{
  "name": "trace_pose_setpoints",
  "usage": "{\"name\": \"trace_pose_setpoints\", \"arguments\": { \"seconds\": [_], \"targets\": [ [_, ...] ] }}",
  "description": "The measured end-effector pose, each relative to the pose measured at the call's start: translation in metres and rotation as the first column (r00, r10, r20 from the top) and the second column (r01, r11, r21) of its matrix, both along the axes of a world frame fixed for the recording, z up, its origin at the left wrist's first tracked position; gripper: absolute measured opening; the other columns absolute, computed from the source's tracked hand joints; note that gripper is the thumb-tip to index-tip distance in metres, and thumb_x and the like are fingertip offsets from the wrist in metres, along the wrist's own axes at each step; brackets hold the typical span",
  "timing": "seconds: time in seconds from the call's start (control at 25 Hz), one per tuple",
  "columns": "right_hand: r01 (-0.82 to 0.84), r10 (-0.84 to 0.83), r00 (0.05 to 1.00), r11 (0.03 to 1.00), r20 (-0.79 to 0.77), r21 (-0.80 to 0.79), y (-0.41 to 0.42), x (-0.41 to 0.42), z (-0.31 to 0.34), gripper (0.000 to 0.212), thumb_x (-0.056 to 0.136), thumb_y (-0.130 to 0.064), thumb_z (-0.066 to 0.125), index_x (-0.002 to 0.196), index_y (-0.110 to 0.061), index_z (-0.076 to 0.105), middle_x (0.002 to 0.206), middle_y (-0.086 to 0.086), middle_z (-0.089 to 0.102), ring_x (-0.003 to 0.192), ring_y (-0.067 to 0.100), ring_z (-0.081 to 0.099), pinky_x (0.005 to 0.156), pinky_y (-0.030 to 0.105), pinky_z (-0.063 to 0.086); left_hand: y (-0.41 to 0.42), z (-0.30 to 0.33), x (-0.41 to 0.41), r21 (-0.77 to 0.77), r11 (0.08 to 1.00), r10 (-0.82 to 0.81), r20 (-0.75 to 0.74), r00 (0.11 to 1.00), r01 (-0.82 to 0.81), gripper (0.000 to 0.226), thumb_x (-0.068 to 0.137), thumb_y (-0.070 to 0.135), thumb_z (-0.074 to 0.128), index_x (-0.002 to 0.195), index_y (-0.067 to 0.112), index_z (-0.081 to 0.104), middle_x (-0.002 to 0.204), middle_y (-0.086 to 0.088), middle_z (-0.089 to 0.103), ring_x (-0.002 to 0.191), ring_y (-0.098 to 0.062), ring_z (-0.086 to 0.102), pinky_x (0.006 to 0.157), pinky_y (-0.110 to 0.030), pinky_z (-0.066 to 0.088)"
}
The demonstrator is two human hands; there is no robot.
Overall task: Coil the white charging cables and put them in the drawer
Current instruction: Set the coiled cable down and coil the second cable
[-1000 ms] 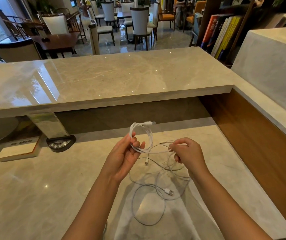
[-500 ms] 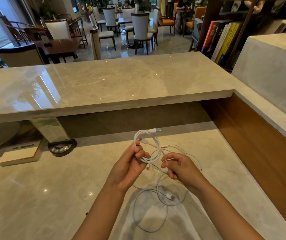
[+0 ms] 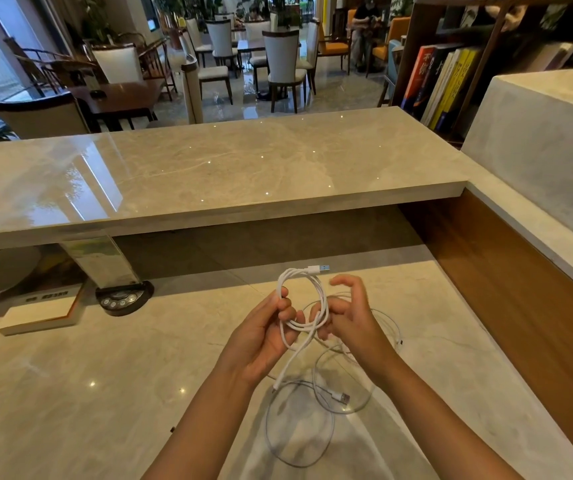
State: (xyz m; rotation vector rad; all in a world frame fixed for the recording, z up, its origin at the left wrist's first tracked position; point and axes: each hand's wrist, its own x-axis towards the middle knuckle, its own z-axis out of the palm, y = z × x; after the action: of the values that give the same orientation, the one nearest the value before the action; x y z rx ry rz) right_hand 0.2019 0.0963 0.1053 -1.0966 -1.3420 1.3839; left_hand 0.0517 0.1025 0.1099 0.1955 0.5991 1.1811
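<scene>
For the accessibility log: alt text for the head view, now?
Two hands hold a partly coiled white cable above a marble counter: the left hand pinches the loops, the right hand touches them with fingers partly spread. More loose cable lies on the counter beneath.

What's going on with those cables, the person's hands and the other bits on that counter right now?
Thick white charging cable: partly coiled into loops, held up off the counter, plug end sticking out at the top.
Thin white cables: loose, uncoiled, lying on the lower marble counter.
Left hand: grips the coil.
Right hand: fingers curled at the coil's other side; index finger raised.
Round black socket panel: sits on the counter, untouched.
</scene>
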Motion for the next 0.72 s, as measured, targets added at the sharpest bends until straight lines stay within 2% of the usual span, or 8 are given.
{"name": "trace_pose_setpoints", "arguments": {
  "seconds": [0.08,0.16,0.24,0.32,0.4,0.52,0.64,0.72],
  "targets": [
    [-0.051,0.051,0.999,0.995,0.008,0.089,-0.005,0.0,-0.003,0.052,0.078,0.0,0.057,0.111,-0.038,0.04,0.084,0.001,0.06,0.074,0.012,0.06,0.068,0.026,0.052,0.002,0.0,0.0,-0.017,1.0,0.019,-0.023,1.0,-0.019,0.01,0.085,0.007,0.049,0.084,0.003,0.059,0.055,-0.003,0.051,0.044,-0.008,0.05,0.054,-0.026,0.055],
    [-0.092,0.065,0.988,0.975,0.137,0.203,-0.006,0.0,-0.008,0.039,0.08,-0.007,0.058,0.103,-0.039,0.054,0.087,-0.003,0.055,0.077,0.007,0.059,0.07,0.024,0.052,0.003,0.0,0.001,-0.022,1.0,0.017,-0.041,0.999,-0.018,0.017,0.09,0.007,0.045,0.083,0.003,0.06,0.056,-0.003,0.051,0.045,-0.009,0.05,0.057,-0.029,0.057],
    [-0.054,-0.018,0.975,0.948,0.221,0.314,-0.005,0.001,-0.011,0.026,0.082,-0.009,0.057,0.087,-0.033,0.064,0.086,-0.01,0.056,0.071,0.005,0.059,0.064,0.02,0.051,0.002,-0.001,0.003,-0.026,1.0,0.009,-0.06,0.998,-0.011,0.014,0.087,0.007,0.047,0.084,0.003,0.06,0.056,-0.003,0.051,0.046,-0.008,0.05,0.062,-0.027,0.055],
    [0.082,-0.16,0.967,0.931,0.197,0.356,-0.004,0.005,-0.01,0.025,0.086,-0.007,0.06,0.083,-0.03,0.068,0.096,-0.014,0.057,0.076,0.003,0.06,0.061,0.017,0.051,0.002,-0.002,0.004,-0.043,0.999,0.013,-0.056,0.998,-0.015,0.01,0.083,0.007,0.05,0.085,0.003,0.059,0.055,-0.003,0.052,0.045,-0.008,0.05,0.06,-0.024,0.054],
    [0.304,-0.329,0.942,0.917,0.061,0.26,0.0,0.014,-0.005,0.022,0.09,-0.008,0.056,0.083,-0.024,0.07,0.099,-0.004,0.061,0.071,0.002,0.058,0.055,0.017,0.048,0.001,-0.005,0.002,-0.053,0.998,0.017,-0.074,0.997,-0.021,0.011,0.086,0.007,0.049,0.085,0.003,0.059,0.055,-0.002,0.052,0.044,-0.008,0.049,0.057,-0.023,0.055],
    [0.507,-0.505,0.858,0.862,-0.091,0.001,0.013,0.034,0.005,0.016,0.091,-0.007,0.054,0.088,-0.013,0.068,0.081,0.007,0.068,0.048,0.007,0.049,0.046,0.02,0.044,0.001,-0.005,-0.002,-0.02,1.0,0.016,-0.108,0.994,-0.018,0.011,0.083,0.008,0.051,0.087,0.003,0.06,0.057,-0.002,0.05,0.047,-0.009,0.047,0.061,-0.026,0.056],
    [0.513,-0.509,0.858,0.854,0.068,-0.082,0.025,0.045,0.005,0.021,0.088,-0.005,0.057,0.107,-0.011,0.063,0.068,0.008,0.064,0.042,0.007,0.047,0.04,0.02,0.042,0.0,0.0,0.001,0.056,0.995,-0.068,-0.196,0.978,0.081,0.017,0.091,0.008,0.044,0.089,0.004,0.06,0.061,-0.002,0.048,0.05,-0.009,0.045,0.063,-0.025,0.055],
    [0.367,-0.342,0.903,0.929,0.261,-0.052,0.031,0.05,0.007,0.024,0.088,-0.001,0.055,0.109,-0.007,0.065,0.064,0.008,0.062,0.038,0.005,0.046,0.037,0.02,0.04,-0.001,0.006,0.001,0.114,0.98,-0.121,-0.31,0.943,0.163,0.019,0.094,0.008,0.041,0.09,0.004,0.059,0.061,-0.001,0.048,0.051,-0.008,0.045,0.064,-0.024,0.054]
  ]
}}
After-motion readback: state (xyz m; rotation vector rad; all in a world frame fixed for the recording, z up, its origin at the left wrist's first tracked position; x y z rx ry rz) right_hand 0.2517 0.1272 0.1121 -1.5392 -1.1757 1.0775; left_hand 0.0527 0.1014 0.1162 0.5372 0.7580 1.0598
